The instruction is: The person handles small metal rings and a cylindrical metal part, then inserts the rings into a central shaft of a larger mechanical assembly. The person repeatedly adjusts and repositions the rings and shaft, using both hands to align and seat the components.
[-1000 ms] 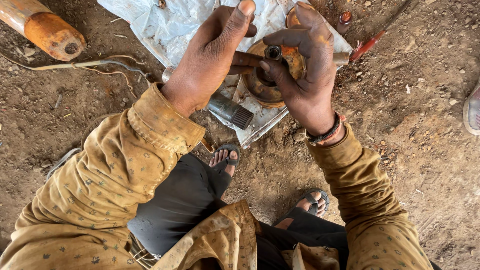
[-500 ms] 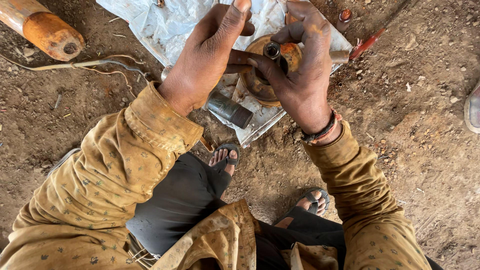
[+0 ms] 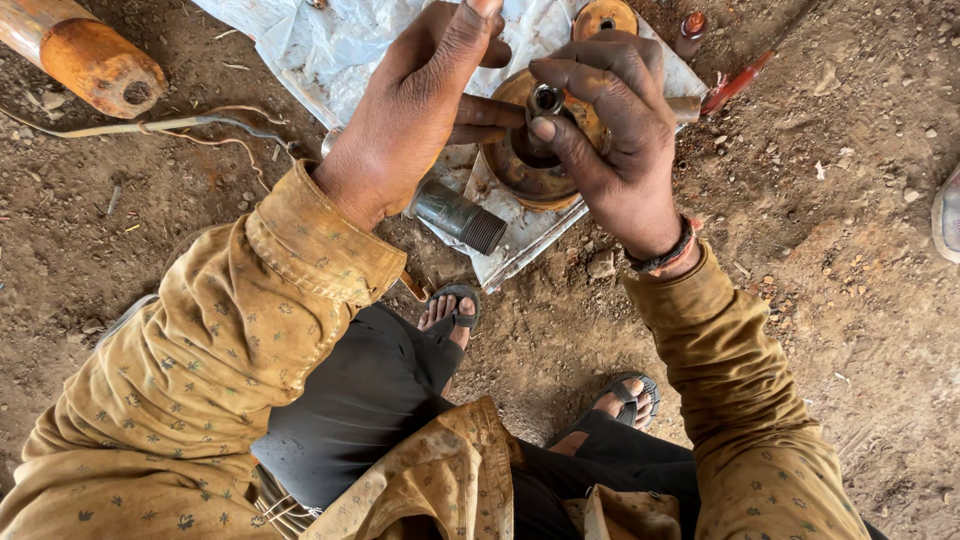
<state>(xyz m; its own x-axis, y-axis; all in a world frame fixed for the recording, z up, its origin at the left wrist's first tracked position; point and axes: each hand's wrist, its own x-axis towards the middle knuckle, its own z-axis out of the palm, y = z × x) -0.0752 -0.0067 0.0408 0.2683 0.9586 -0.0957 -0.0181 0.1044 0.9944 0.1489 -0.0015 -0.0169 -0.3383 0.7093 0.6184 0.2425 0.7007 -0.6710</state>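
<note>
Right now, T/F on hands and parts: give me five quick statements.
1. Both hands are on the rusty round part. True: left hand and right hand grip it.
2. A threaded grey pipe piece lies on the white plastic sheet. True.
3. The ground is tiled. False: it is bare dirt.
4. The person wears closed boots. False: open sandals.
5. An orange cylinder lies at upper left. True.
</note>
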